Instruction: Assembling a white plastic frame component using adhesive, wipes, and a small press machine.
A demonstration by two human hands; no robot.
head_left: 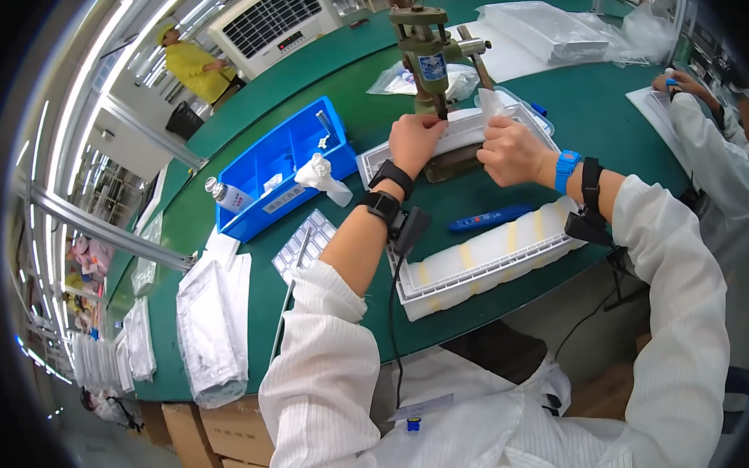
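Under the green hand press (422, 50), a long white plastic housing (456, 138) lies across a dark metal base (455, 164). My left hand (415, 145) is closed at the housing's left part, its fingertips beside the press's dark tip; what they pinch is hidden. My right hand (513, 152) is closed around the lower end of the press's lever, where a white wrapping (489, 103) shows above my fingers. Nearer to me lies a second white frame (488, 275) with pale foam-like wrapping and yellowish strips. A blue pen-shaped tool (490, 218) lies between it and the base.
Left of my left arm stand a blue divided bin (257, 176) with a small bottle (227, 194), crumpled white tissue (319, 174) and a label sheet (304, 246). Bagged white parts (212, 327) lie at the left edge. A co-worker's arm (707, 147) is at the right. A cable hangs from my left wrist.
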